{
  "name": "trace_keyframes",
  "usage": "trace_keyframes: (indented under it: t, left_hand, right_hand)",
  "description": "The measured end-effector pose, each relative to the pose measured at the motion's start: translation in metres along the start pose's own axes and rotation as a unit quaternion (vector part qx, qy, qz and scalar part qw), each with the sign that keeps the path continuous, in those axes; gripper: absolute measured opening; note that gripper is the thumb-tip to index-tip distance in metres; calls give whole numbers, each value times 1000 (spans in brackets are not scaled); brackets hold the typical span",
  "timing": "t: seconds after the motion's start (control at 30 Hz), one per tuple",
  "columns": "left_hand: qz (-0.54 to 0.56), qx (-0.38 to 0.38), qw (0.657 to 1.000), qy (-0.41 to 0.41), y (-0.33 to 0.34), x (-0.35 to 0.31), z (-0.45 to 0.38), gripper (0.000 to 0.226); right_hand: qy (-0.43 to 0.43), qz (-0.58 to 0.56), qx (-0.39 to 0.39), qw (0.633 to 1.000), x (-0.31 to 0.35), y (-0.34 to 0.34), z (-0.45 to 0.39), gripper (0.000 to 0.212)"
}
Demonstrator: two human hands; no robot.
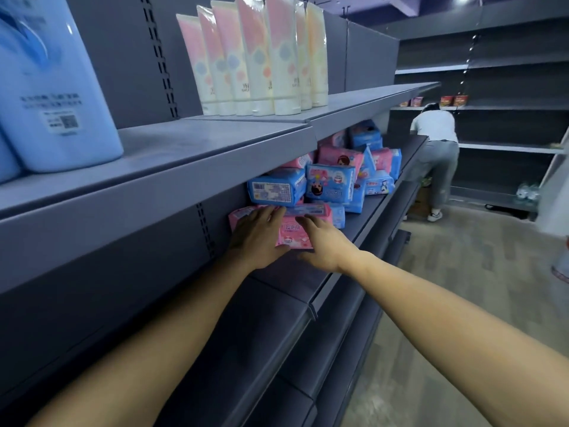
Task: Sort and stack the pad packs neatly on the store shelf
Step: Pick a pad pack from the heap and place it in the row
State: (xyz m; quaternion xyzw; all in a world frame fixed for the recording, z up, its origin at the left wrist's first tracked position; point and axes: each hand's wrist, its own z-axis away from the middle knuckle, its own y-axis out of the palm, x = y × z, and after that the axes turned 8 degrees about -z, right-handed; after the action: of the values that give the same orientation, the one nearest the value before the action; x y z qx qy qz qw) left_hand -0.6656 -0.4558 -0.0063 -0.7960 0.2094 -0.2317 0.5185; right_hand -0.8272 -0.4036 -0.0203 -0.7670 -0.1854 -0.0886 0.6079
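Setting: store aisle with dark grey metal shelving on the left and along the far wall
Middle shelf (363, 232): holds the pad packs; its near stretch is bare
Pink pad pack (294, 234): lies flat on the middle shelf at the near end of the pile, between both hands
Left hand (257, 235): rests palm down on the left part of the pink pad pack, fingers straight and close together
Right hand (323, 241): lies against the right side of the same pack, fingers extended and slightly spread, thumb low near the pack's front edge
Pile of pad packs (335, 177): blue and pink packs heaped unevenly behind the pink pack, some flat, some tilted
Upper shelf (215, 143): carries a row of upright pastel tubes (261, 57) and a large blue bottle (52, 87) at the left
Background: a person (437, 155) bends at the far shelving
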Motion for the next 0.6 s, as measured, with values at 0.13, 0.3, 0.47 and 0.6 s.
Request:
trace_keyframes:
  t: [0.13,0.3,0.47,0.6]
  left_hand:
    - [6,3,1000,-6,9,8,-13,83]
    - [11,7,999,-29,16,16,-32,78]
    - [32,10,997,-68,22,21,-53,77]
    - [67,-4,992,-105,25,24,-75,75]
  right_hand:
    - [3,-13,-11,1000,-5,5,-16,83]
    - [10,-22,-20,1000,-16,7,-37,83]
    - [11,-12,-29,999,-31,4,-61,83]
    - [15,-8,-48,999,-44,-3,-82,79]
